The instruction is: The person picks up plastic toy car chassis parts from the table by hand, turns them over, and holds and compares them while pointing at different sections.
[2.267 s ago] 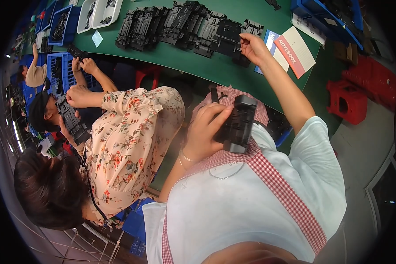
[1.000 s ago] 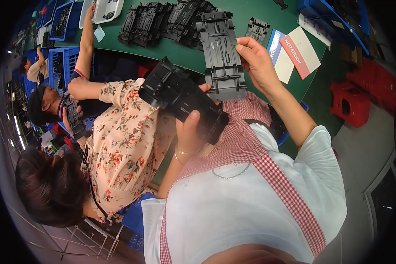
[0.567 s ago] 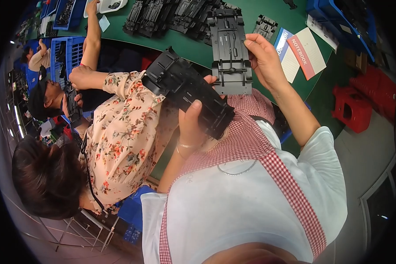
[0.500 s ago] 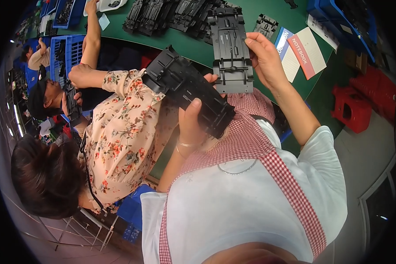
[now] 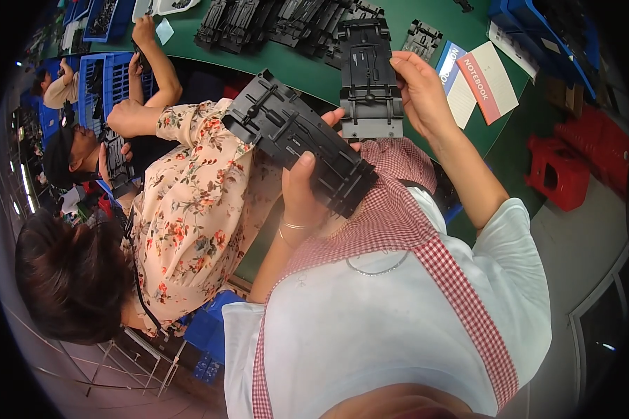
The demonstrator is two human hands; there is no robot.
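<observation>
A: What's nearest to me right now?

B: My left hand, raised in front of my chest. Its grip is closed around a long black plastic tray, thumb on the ribbed face and fingers behind it. The tray is tilted, its far end pointing up and to the left, held in the air and clear of the table.

A: And the other side?

B: My right hand is a little farther out. Its grip is closed on the right edge of a second black plastic panel, which stands nearly upright, flat face toward me. The two parts are just beside each other; I cannot tell whether they touch.

A: What lies beyond?

B: The green table. A row of black parts lies along it, with one small black piece by itself just beside a red and white notebook. To my left, a person in a floral blouse sits at the same table with both arms raised. Blue crates stand beyond that person, and a red stool sits on the floor to my right.
</observation>
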